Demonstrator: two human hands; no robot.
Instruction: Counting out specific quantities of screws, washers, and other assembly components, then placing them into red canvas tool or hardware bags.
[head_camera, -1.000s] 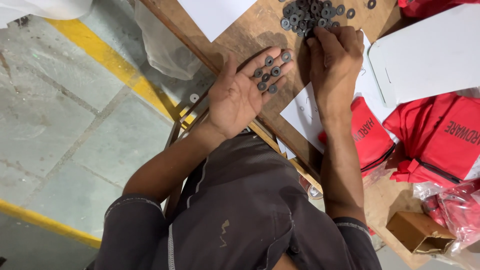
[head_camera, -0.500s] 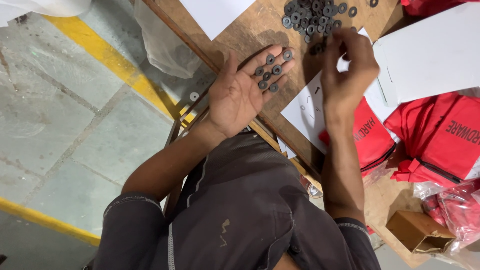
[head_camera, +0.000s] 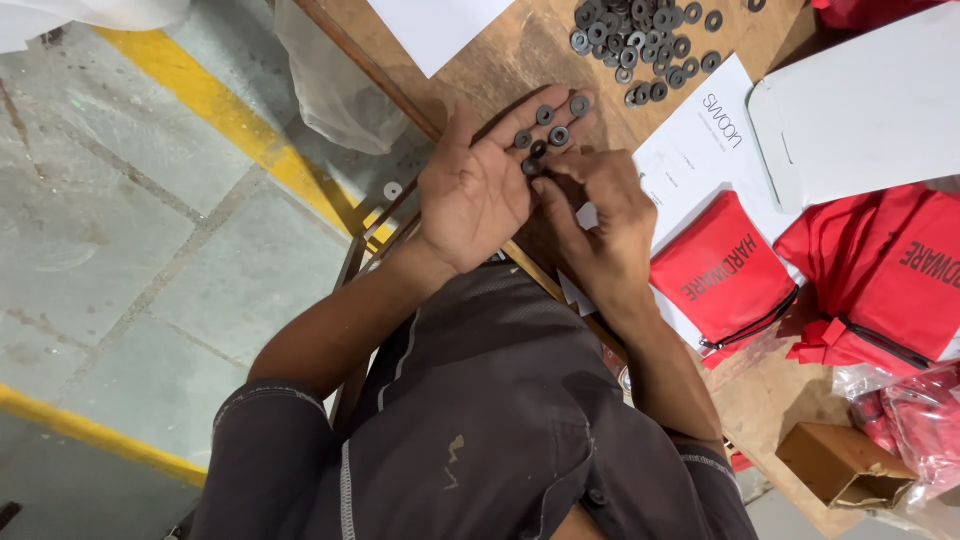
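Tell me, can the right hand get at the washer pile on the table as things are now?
Probably yes. The right hand is at the left palm, and only bare wood and white paper lie between it and the washer pile.

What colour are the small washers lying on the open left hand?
The washers on the left hand are dark grey, nearly black; the head view shows them best.

Red zippered pouch (head_camera: 725, 270) with black lettering lies just right of the right hand (head_camera: 600, 225). A larger red pouch (head_camera: 885, 275) sits further right. White printed sheet (head_camera: 700, 140) lies above the right hand. Flat white package (head_camera: 865, 110) lies beyond it. Brown cardboard box (head_camera: 840, 465) lower right.
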